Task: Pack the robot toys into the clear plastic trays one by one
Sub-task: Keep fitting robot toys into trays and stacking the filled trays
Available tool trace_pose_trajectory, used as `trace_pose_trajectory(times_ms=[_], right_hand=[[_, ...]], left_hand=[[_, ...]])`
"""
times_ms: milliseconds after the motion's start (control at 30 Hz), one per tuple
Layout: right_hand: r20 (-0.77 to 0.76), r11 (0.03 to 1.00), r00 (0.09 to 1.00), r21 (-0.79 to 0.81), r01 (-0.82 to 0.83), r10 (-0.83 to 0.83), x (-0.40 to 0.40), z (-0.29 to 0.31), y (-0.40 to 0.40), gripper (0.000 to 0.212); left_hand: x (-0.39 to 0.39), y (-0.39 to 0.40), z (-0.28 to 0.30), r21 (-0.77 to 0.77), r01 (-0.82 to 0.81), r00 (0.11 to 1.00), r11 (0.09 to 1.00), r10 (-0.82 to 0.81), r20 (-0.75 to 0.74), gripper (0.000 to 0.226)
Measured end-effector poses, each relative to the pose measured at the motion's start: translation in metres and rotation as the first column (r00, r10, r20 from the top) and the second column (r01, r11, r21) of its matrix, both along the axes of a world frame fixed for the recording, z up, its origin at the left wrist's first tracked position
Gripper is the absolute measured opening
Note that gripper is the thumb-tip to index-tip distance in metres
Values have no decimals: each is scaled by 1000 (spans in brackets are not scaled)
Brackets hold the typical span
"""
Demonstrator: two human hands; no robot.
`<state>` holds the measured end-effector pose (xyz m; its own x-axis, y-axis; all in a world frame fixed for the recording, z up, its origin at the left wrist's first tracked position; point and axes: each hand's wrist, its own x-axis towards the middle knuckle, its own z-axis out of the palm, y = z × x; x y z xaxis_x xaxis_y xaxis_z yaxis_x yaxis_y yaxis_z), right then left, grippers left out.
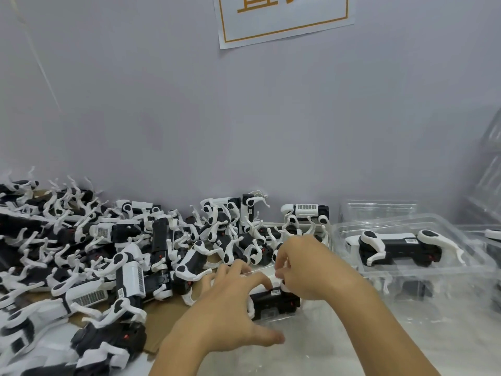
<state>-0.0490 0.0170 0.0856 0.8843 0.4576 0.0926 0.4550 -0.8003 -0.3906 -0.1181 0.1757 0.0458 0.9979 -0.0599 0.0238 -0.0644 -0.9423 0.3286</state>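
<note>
A black-and-white robot dog toy [273, 301] lies on its side in a clear plastic tray [295, 321] in front of me. My left hand [230, 302] spreads over the toy's left end, fingers curved onto its white leg, thumb pointing right along the tray's near rim. My right hand [301, 264] curls over the toy's far right end and pinches a white leg. A packed tray [406, 270] to the right holds another robot toy [398, 246] and sits on top of a further filled tray.
A big heap of loose robot toys [95, 256] covers the left half of the table on brown cardboard [160, 305]. More empty clear trays [379, 208] stand at the back right, with a tall stack [488, 169] at the right edge. A grey wall rises close behind.
</note>
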Motion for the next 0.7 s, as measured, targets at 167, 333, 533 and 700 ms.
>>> trace_pose_trajectory(times_ms=[167,333,533,700], right_hand=[[177,950,981,311,16,-74,4,15,-8,24],[275,733,939,679,-36,-208,6,32,-21,25],[232,463,918,884,-60,-323,4,44,-28,33],[117,285,953,958,-34,-281,4,45,-31,40]], left_hand=[[-3,1,3,47,8,981,999,-16,192,76],[-4,5,9,206,-17,872,978,-87,481,75],[-2,10,9,-217,19,831,976,105,546,66],[-2,16,19,-789,161,863,593,304,404,61]])
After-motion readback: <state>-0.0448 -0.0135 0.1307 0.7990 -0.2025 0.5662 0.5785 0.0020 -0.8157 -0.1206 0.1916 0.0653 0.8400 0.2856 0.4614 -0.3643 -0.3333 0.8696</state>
